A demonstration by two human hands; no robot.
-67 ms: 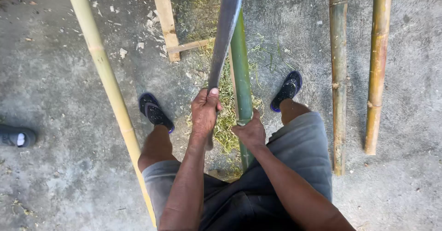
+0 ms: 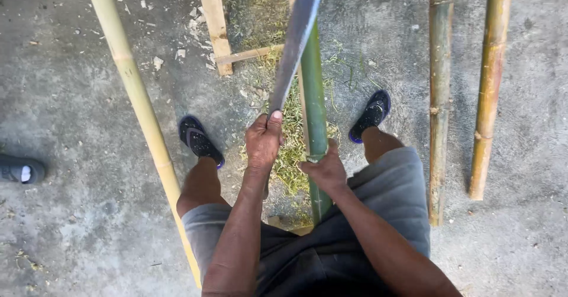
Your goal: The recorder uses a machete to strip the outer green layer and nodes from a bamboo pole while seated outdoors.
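- Green bamboo pole [image 2: 313,107] runs away from the person between the two feet, over a patch of green shavings [image 2: 290,149] on the concrete floor [image 2: 71,96]; its near end disappears against the dark shorts.
- Right hand [image 2: 324,170] is wrapped around the green bamboo pole from the right side, fingers closed on it, thumb pointing up along the stalk.
- Left hand [image 2: 264,140] is clenched tight around the handle of a long machete [image 2: 294,42], thumb on top.
- The machete blade rises up and away from the left hand, slanting to the right and crossing in front of the green bamboo pole near the top of the view; I cannot tell if the edge touches the pole.
- A pale yellow bamboo pole [image 2: 139,105] lies diagonally to the left, just outside the left foot in a dark sandal [image 2: 200,140].
- Two weathered bamboo poles [image 2: 441,96] lie side by side on the right, beyond the right sandal [image 2: 371,115].
- A wooden plank [image 2: 214,22] with a thin stick across it lies ahead, with wood chips scattered round it.
- Another person's shoe [image 2: 21,170] shows at the left edge.
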